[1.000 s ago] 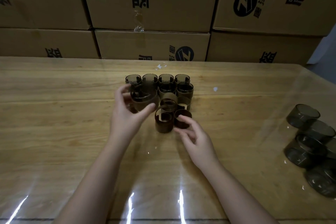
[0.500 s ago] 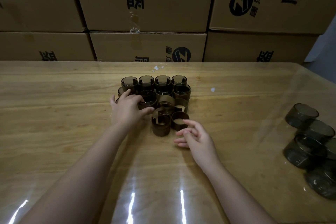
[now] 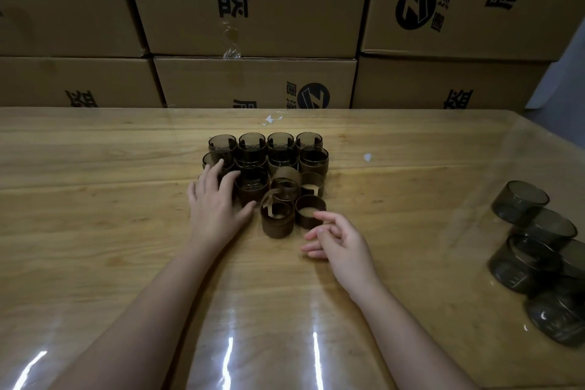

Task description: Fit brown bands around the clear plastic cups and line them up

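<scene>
Several banded clear cups stand in rows at the middle of the table. In front of them lie several loose brown bands, some stacked. My left hand lies with straight fingers against the left cups of the group, its thumb beside a banded cup. My right hand hovers with relaxed fingers just right of the nearest band, holding nothing. Several bare smoky cups lie in a pile at the right.
Stacked cardboard boxes with black print form a wall behind the wooden table. A glossy clear sheet covers the tabletop. The table's right edge runs close to the bare cup pile.
My left hand set a banded cup into the left of the group and now rests flat against the cups. My right hand drew back slightly from the nearest band.
</scene>
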`<state>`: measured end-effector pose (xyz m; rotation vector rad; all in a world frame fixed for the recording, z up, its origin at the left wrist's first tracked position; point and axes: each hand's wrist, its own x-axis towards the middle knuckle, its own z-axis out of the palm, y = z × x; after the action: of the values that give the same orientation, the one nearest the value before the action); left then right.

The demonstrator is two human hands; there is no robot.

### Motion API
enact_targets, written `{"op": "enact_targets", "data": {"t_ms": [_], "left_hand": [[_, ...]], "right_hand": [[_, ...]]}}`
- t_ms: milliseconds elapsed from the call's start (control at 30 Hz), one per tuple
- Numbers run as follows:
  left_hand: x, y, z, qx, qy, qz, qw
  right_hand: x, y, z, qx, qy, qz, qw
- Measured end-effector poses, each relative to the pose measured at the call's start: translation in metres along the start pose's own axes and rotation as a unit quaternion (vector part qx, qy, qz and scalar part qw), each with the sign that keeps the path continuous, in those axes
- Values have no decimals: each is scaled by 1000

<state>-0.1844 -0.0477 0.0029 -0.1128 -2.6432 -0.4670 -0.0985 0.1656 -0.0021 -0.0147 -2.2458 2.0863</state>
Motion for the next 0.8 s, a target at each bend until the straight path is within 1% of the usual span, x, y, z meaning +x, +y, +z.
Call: {"op": "enact_targets", "data": {"t_ms": [100,133,167,267,300,400,500,667,800], "left_hand": [[-18,-1,-1,-43,105,-54,992],[-22,0,-2,-44,123,-80,988],[-26,0,-3,-34,111,-102,988],[-29,-5,-1,15,-11,-159,987],[-29,-7,0,21,-40,-171,984],[-30,-9,3,23,-90,-164,982],[-29,-9,4,4,-91,-146,985],[-27,-13,1,-32,-73,-159,984],[-30,-12,-2,-36,-85,-149,985]], "right_hand": [[0,-1,0,0,-2,6,1000],[0,-1,0,-2,-4,8,1000],[-1,-1,1,-4,-5,10,1000],[-2,-2,1,-9,-4,14,1000],[-2,-2,0,-8,-4,15,1000],[-3,-3,-1,-6,-2,18,1000],[-3,-4,0,-8,-1,19,1000],[-2,-3,1,-13,0,23,1000],[-1,-4,0,-10,1,35,999]]}}
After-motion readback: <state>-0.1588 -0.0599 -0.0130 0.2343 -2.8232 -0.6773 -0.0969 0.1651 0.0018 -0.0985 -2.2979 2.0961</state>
